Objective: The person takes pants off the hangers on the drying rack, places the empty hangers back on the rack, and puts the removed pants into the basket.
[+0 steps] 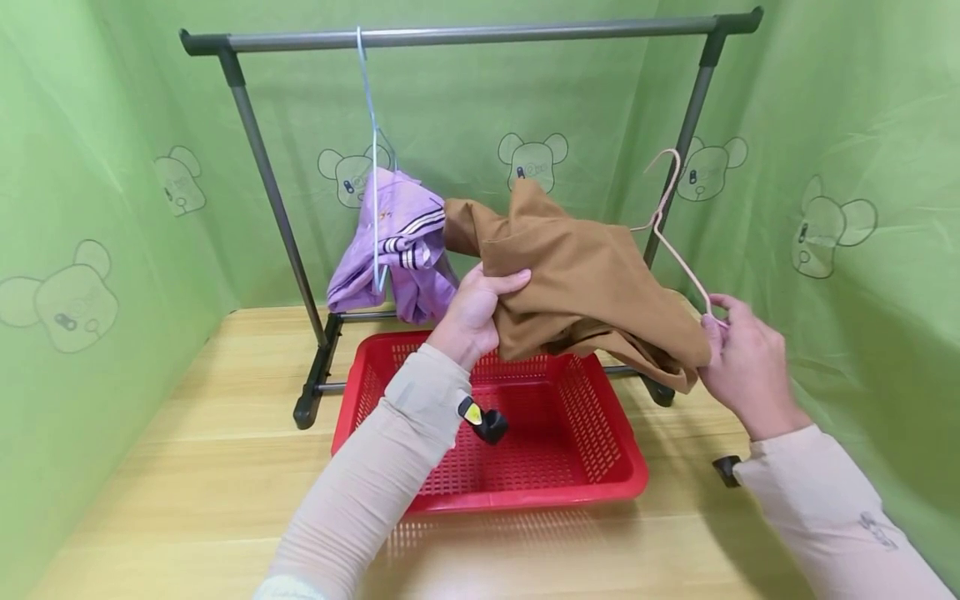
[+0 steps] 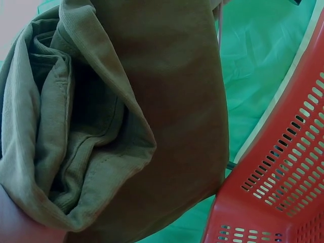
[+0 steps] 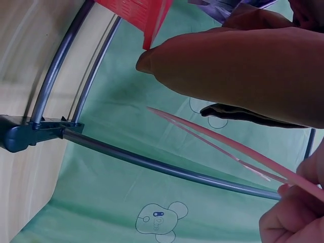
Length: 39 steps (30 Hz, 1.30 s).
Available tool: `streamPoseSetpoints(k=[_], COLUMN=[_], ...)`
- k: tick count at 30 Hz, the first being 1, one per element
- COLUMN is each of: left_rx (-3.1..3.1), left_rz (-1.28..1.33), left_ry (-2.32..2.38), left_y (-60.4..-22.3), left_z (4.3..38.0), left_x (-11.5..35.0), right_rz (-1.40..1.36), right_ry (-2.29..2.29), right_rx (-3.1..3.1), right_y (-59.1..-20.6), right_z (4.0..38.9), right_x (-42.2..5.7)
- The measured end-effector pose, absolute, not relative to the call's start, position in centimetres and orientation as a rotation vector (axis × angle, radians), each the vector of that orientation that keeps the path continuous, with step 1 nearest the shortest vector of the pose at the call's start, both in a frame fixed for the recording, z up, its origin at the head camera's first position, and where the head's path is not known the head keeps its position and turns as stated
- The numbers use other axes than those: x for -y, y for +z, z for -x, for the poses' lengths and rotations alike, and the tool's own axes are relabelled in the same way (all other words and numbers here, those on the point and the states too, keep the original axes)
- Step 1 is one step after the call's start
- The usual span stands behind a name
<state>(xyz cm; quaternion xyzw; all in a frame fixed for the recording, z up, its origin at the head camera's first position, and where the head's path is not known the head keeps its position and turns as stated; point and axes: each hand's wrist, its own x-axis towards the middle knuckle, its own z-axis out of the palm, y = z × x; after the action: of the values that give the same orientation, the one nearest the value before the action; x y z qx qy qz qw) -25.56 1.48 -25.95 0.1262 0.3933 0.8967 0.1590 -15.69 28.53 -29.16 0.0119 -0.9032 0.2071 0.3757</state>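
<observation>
Brown cloth (image 1: 577,267) hangs in the air between two hands, above the back of a red basket (image 1: 528,500) on the wood counter (image 1: 187,467). It looks soft and floppy, with thick folds. I think it is light, not slippery, and will not break. It will likely sag where nobody holds it, so the edges seem good places to take hold, one hand at each end.

The left hand (image 1: 477,312) pinches the near edge of the cloth. Its thumb lies on top and the other fingers are tucked under, with only the cloth between them. In the left wrist view, a wide gap in the cloth shows lots of folds inside.

The right hand (image 1: 750,358) has its fingers curled tight on the low corner of a pink hanger (image 1: 682,265). The far end of the cloth touches this hand, but I cannot tell if the fingers grip it too. The hanger looks thin and stiff, and its hook points up, away from the rail (image 1: 480,36).

Purple cloth (image 1: 412,196) hangs to the left, on a blue hanger (image 1: 367,92) hooked over the rail.
</observation>
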Motion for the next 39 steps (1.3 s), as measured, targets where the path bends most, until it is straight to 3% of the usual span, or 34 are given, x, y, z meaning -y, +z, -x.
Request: streamPoseSetpoints(k=[39], left_rx=[-1.146], left_rz=[-0.338], left_ry=[2.49], left_y=[-26.2], left_z=[23.4], left_x=[-0.5], right_rz=[-0.058], right_ry=[0.505], right_rx=[2.134], right_y=[-29.1], right_z=[17.0], right_x=[-28.6])
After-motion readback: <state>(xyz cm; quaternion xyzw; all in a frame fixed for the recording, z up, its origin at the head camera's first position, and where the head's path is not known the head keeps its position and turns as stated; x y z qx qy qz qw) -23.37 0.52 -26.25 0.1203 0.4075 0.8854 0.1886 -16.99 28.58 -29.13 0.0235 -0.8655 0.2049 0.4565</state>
